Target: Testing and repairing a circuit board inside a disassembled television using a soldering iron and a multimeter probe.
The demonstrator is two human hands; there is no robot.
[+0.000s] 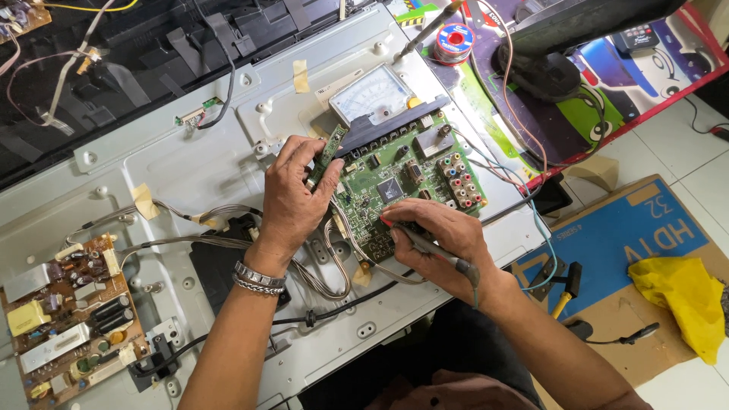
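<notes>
Upright, long narrow board [328,154] in left hand [292,199]; right hand [437,241] around flat-lying probe [433,248].

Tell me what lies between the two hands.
In the head view, the green main board lies between the left hand, which holds a small strip board, and the right hand, which holds a probe.

left hand [292,193]: fingers pinched, raised | right hand [437,239]: fingers curled, palm down

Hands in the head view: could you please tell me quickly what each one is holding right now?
Left hand: closed on a small narrow green circuit board, held up.
Right hand: closed on a meter probe, tip toward the main board.
</notes>
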